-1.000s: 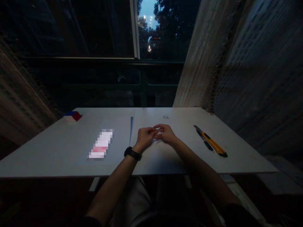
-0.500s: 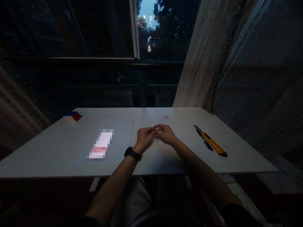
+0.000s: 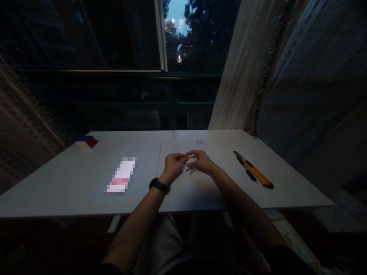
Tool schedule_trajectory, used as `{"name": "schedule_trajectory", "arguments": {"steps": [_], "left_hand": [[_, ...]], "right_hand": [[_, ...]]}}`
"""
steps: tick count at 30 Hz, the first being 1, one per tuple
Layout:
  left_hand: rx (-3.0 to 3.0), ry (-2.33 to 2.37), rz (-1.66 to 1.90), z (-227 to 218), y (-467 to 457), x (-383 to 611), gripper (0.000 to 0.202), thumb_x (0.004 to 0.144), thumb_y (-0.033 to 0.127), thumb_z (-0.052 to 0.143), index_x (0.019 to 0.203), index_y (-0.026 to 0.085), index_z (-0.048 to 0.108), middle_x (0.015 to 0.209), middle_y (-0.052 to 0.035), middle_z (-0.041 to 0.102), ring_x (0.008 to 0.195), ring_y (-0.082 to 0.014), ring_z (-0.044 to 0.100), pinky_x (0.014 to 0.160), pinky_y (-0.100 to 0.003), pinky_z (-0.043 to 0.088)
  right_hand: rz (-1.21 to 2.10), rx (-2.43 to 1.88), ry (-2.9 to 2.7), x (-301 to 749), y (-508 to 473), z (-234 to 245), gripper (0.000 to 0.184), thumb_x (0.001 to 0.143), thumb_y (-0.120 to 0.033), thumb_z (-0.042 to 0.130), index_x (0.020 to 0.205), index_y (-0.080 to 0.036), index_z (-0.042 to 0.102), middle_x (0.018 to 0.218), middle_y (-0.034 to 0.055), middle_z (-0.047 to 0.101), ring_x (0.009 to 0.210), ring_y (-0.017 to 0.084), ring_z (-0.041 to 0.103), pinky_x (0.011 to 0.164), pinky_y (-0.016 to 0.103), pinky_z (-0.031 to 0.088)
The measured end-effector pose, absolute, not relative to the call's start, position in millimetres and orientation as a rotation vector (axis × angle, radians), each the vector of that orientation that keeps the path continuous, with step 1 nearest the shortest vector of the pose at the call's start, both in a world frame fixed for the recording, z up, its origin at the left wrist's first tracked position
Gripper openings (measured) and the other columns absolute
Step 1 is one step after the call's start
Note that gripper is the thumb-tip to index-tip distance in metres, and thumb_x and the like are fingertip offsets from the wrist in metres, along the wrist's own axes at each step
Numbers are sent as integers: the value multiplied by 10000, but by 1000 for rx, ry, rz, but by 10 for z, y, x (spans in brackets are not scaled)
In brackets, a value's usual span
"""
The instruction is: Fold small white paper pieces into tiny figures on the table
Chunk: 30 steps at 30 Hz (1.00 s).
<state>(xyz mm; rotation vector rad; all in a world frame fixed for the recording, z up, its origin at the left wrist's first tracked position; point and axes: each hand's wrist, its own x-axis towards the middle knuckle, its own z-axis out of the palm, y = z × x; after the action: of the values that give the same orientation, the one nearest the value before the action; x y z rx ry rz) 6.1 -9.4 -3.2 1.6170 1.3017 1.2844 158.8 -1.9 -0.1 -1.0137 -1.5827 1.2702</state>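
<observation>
My left hand (image 3: 172,165) and my right hand (image 3: 202,160) meet at the middle of the white table (image 3: 71,183), fingers curled and pinched together on a small pale folded piece of paper (image 3: 189,168) between them. The paper is mostly hidden by the fingers. A dark watch (image 3: 158,186) sits on my left wrist. Both forearms reach in from the near edge.
A yellow and black utility knife (image 3: 254,174) lies to the right. A paper sheet (image 3: 143,164) with a blurred patch lies left of my hands. A red, blue and white block (image 3: 85,141) sits at the far left corner, a tiny scrap (image 3: 200,141) near the far edge. Curtains hang on both sides.
The hands stay in place, fingers shifting slightly on the paper. The thin strip standing up at the sheet's edge has dropped flat. The view drifted slightly.
</observation>
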Motion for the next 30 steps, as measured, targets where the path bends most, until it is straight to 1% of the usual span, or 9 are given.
{"name": "schedule_trajectory", "arguments": {"steps": [4, 10, 15, 18, 24, 27, 30], "left_hand": [[1577, 1284, 1288, -62, -66, 57, 227, 579, 317, 708, 714, 134, 708, 639, -56, 676, 582, -151, 597, 561, -247, 430], [1581, 1286, 1288, -85, -42, 49, 230, 575, 315, 708, 714, 132, 707, 643, -60, 677, 587, -152, 595, 567, -251, 430], [1609, 1258, 1281, -81, -52, 50, 224, 591, 314, 698, 717, 129, 707, 667, -67, 682, 604, -154, 600, 584, -254, 437], [1608, 1265, 1278, -75, -57, 46, 232, 591, 315, 697, 724, 124, 706, 662, -73, 682, 602, -159, 602, 583, -257, 441], [1610, 1278, 1265, -77, -40, 27, 219, 601, 302, 688, 731, 127, 708, 677, -82, 688, 618, -167, 613, 597, -265, 448], [1606, 1277, 1265, -69, -48, 28, 215, 598, 298, 689, 725, 126, 706, 668, -79, 687, 614, -168, 612, 593, -266, 447], [1634, 1261, 1257, -47, -77, 40, 205, 588, 294, 698, 706, 126, 705, 659, -74, 684, 617, -168, 611, 603, -267, 446]], "right_hand": [[1383, -952, -1573, 1621, -36, 21, 473, 484, -135, 737, 938, -136, 604, 741, 46, 641, 612, 164, 612, 570, 318, 497], [1472, -898, -1545, 1624, -41, 26, 493, 493, -121, 730, 964, -142, 589, 759, 48, 655, 587, 153, 613, 541, 291, 491], [1453, -911, -1516, 1611, -57, 31, 475, 508, -124, 734, 958, -139, 581, 729, 41, 659, 570, 137, 607, 520, 253, 473], [1508, -868, -1510, 1620, -57, 27, 506, 510, -122, 734, 984, -149, 560, 744, 40, 664, 570, 145, 613, 517, 263, 480], [1572, -838, -1538, 1662, -34, 23, 610, 530, -115, 730, 1096, -184, 511, 782, 36, 669, 585, 150, 627, 552, 286, 499], [1603, -854, -1539, 1673, -32, 39, 594, 546, -132, 726, 1100, -174, 516, 777, 40, 673, 588, 148, 627, 563, 286, 497], [1578, -895, -1550, 1665, -33, 39, 608, 516, -145, 746, 1085, -158, 531, 741, 35, 672, 570, 147, 621, 554, 283, 494]]}}
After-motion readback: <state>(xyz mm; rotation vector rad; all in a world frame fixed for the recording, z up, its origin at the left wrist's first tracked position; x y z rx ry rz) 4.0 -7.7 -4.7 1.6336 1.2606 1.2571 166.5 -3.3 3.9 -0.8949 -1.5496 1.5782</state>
